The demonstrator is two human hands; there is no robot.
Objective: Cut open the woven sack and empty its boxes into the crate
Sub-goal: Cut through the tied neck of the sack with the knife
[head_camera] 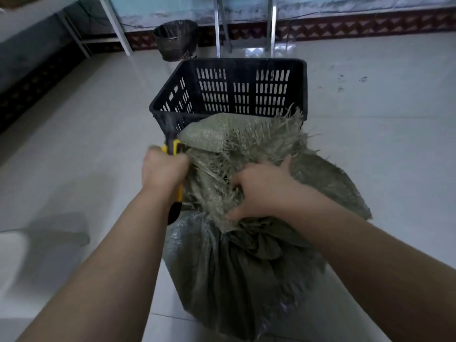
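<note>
A grey-green woven sack [237,272] stands on the floor in front of me, tied in a knot at its neck, its frayed top flopped toward the crate. Behind it stands a black slotted plastic crate [246,87]; I see nothing inside it. My left hand [164,169] grips a yellow and black utility knife [174,146] at the left edge of the sack's frayed top. My right hand [261,191] clutches the loose frayed fabric above the knot. No boxes show; the sack hides its contents.
A dark woven bin [176,40] stands by the far wall, between metal table legs [116,25] and a metal frame [245,23]. A white object [12,257] sits at my lower left. Glossy pale tile floor surrounds the sack and crate.
</note>
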